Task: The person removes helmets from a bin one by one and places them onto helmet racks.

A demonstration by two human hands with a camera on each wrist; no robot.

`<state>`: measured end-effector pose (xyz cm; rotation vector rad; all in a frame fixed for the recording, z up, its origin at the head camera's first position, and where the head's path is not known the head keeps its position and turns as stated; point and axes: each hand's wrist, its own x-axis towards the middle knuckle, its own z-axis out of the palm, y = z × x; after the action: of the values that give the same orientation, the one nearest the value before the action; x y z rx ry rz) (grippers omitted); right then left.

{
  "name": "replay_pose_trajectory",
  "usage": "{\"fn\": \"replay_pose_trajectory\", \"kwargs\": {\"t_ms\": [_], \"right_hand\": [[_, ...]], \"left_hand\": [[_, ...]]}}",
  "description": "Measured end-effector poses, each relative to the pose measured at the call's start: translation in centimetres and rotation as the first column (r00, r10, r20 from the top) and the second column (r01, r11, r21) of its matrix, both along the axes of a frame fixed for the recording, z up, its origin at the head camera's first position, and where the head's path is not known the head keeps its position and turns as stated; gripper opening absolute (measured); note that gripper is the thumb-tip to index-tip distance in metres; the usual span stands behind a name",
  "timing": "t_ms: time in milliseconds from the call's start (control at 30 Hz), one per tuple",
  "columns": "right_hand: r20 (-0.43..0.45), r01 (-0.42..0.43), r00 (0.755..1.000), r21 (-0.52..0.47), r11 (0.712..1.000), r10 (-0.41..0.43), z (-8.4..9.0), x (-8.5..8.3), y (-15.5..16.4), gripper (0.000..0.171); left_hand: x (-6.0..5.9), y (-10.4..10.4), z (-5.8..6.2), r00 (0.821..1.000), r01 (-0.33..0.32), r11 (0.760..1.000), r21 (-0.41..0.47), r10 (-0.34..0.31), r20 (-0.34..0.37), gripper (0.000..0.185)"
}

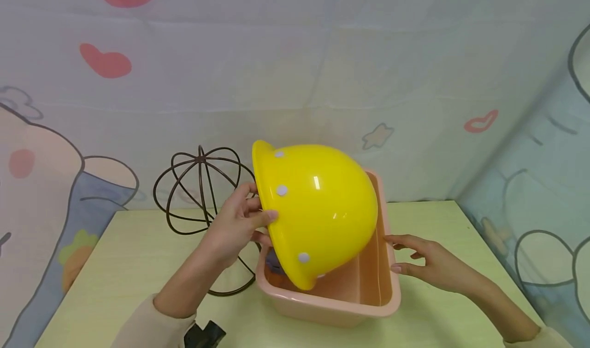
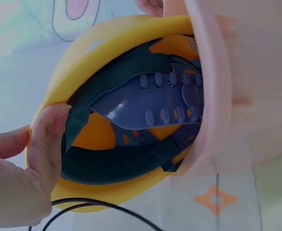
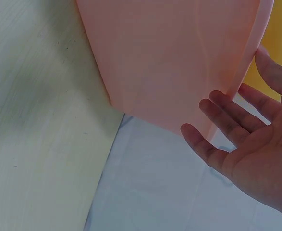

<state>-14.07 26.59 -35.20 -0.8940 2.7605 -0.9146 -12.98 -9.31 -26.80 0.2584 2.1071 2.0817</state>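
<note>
A yellow hard hat (image 1: 327, 204) lies tipped on its side over a pink plastic basin (image 1: 318, 309), its crown to the right and its opening to the left. My left hand (image 1: 230, 230) grips the brim, thumb on one face and fingers on the other. The left wrist view looks into the hat, where dark green straps (image 2: 116, 166) and a grey-purple plastic headband (image 2: 131, 106) show. At the basin's right rim is my right hand (image 1: 428, 266), its fingertips touching the rim, fingers loosely spread in the right wrist view (image 3: 256, 144).
Just left of the basin stands a dark brown wire stand (image 1: 200, 159) with a domed top and a round base. Both rest on a pale wooden table (image 1: 147, 266). A printed cloth (image 1: 295, 81) hangs right behind it, and another patterned cloth (image 1: 530, 194) borders the right side.
</note>
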Motion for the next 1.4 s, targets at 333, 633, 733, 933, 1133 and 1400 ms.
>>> {"fn": "replay_pose_trajectory", "kwargs": {"t_ms": [333, 633, 733, 933, 1133, 1400], "right_hand": [[-0.006, -0.001, 1.0, 0.0, 1.0, 0.001, -0.2, -0.1, 0.0, 0.053], [-0.02, -0.005, 1.0, -0.012, 1.0, 0.005, -0.2, -0.1, -0.1, 0.052], [-0.019, -0.003, 1.0, -0.013, 1.0, 0.003, -0.2, -0.1, -0.2, 0.052], [-0.02, -0.007, 1.0, -0.013, 1.0, 0.007, -0.2, -0.2, -0.2, 0.052], [-0.042, -0.008, 0.999, -0.016, 1.0, 0.007, -0.2, -0.3, -0.1, 0.052], [-0.046, -0.01, 0.999, -0.02, 1.0, 0.009, -0.2, -0.3, -0.1, 0.051]], "left_hand": [[0.3, -1.1, 1.1, 0.998, 0.001, 0.999, 0.04, 0.002, -0.056, 0.038], [0.6, -2.1, 2.0, 0.996, -0.023, 0.999, 0.032, 0.026, -0.086, 0.036], [0.6, -2.3, 2.3, 0.995, -0.032, 0.999, 0.03, 0.035, -0.094, 0.036], [0.8, -3.0, 2.6, 0.993, -0.022, 0.997, 0.071, 0.03, -0.114, 0.038], [0.9, -3.7, 2.8, 0.989, -0.034, 0.995, 0.096, 0.048, -0.143, 0.037], [0.8, -4.8, 2.9, 0.982, -0.054, 0.989, 0.138, 0.078, -0.173, 0.033]]}}
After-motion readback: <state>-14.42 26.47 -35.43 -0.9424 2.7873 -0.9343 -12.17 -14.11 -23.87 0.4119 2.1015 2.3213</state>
